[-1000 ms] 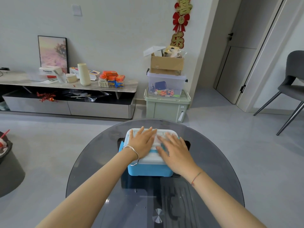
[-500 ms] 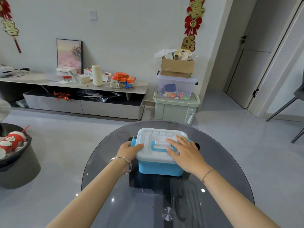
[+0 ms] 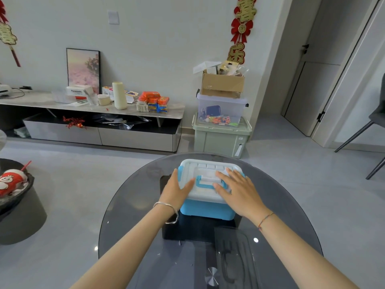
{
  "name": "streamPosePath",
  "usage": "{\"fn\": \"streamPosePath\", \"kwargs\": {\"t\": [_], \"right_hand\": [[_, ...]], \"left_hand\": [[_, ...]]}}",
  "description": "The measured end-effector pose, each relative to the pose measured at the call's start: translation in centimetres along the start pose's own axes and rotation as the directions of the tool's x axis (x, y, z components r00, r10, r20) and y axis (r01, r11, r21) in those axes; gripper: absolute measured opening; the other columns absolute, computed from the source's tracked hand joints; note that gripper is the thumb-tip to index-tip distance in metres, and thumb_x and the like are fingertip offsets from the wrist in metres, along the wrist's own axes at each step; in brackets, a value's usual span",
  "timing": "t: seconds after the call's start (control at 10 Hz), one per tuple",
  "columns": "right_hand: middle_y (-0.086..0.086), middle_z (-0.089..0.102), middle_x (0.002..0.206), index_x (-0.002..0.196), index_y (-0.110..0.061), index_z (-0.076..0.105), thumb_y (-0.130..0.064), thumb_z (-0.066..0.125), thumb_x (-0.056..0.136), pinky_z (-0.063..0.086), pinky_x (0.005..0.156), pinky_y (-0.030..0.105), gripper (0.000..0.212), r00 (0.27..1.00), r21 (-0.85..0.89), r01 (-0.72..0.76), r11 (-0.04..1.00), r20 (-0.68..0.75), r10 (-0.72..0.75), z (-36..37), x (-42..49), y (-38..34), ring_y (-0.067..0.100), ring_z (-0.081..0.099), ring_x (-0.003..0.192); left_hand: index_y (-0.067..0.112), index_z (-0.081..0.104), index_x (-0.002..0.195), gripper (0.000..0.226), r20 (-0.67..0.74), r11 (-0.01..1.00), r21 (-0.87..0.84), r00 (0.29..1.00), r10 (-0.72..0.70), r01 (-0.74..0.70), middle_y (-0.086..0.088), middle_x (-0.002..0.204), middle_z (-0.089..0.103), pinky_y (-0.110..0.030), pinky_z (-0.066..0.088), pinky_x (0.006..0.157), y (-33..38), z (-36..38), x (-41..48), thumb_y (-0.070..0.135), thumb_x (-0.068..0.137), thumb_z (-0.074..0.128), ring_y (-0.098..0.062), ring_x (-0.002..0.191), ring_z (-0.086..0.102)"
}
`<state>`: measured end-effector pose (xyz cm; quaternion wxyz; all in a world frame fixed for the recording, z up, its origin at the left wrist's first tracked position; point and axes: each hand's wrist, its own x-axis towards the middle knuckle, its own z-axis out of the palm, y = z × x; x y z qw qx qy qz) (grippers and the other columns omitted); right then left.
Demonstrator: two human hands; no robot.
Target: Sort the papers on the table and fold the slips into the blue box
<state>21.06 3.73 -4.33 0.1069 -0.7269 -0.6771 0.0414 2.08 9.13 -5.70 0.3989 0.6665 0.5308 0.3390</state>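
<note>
The blue box (image 3: 205,209) stands near the far edge of the round glass table (image 3: 135,215), closed under a white lid (image 3: 205,164) with a blue handle. My left hand (image 3: 176,189) lies against the lid's left edge, thumb on top and fingers down the side by the left latch. My right hand (image 3: 235,189) rests flat on the lid's right half, fingers spread over the handle. No papers or slips show on the table.
Behind the table stands a stack of a green bin (image 3: 220,137), a clear bin and a cardboard box. A low TV cabinet (image 3: 93,122) runs along the wall. A dark round side table (image 3: 18,207) is at the left, a chair (image 3: 373,126) at the right.
My left hand slid off the lid's top to its left edge. My right hand stayed on the lid's right half. The camera turned slightly left.
</note>
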Motion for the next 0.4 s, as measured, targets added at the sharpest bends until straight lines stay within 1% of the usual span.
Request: {"fn": "streamPosePath", "kwargs": {"t": [0.1,0.2,0.3,0.4], "right_hand": [[-0.004,0.020,0.158,0.147,-0.032,0.028,-0.054,0.029,0.098,0.012,0.117,0.036,0.054,0.998,-0.002,0.009,1.000,-0.056,-0.009,-0.2,1.7,1.2,0.016,0.011,0.146],[-0.003,0.022,0.157,0.144,-0.030,0.034,-0.054,0.030,0.098,0.014,0.117,0.036,0.052,0.999,0.001,-0.001,1.000,-0.054,0.001,-0.4,3.6,2.5,0.016,0.013,0.146],[-0.003,0.022,0.157,0.145,-0.028,0.034,-0.055,0.028,0.098,0.015,0.118,0.037,0.055,0.999,-0.006,-0.022,1.000,-0.040,0.022,-0.3,5.0,3.4,0.016,0.015,0.146],[-0.004,0.021,0.157,0.145,-0.028,0.034,-0.054,0.029,0.098,0.013,0.118,0.038,0.054,0.999,0.065,-0.014,0.998,-0.050,0.017,-0.6,5.1,3.3,0.015,0.013,0.146]], "left_hand": [[0.014,0.014,0.150,0.085,0.034,1.000,0.004,0.999,0.003,-0.004,-0.003,0.140,0.042,-0.035,0.048,0.099,0.4,1.4,1.7,0.050,0.087,0.058,-0.020,0.120,0.049],[0.011,0.009,0.151,0.088,0.025,0.999,0.033,1.000,0.000,-0.001,-0.006,0.146,0.038,-0.033,0.044,0.101,1.2,2.1,3.6,0.050,0.088,0.056,-0.022,0.126,0.045],[0.010,0.007,0.151,0.087,0.040,0.998,0.068,0.999,-0.007,0.004,-0.007,0.145,0.038,-0.033,0.044,0.099,1.8,2.6,4.8,0.050,0.090,0.054,-0.023,0.125,0.046],[0.011,0.006,0.152,0.088,0.053,0.998,0.057,0.998,-0.014,0.011,-0.008,0.146,0.037,-0.035,0.045,0.100,2.0,2.8,4.9,0.051,0.089,0.053,-0.024,0.126,0.046]]}}
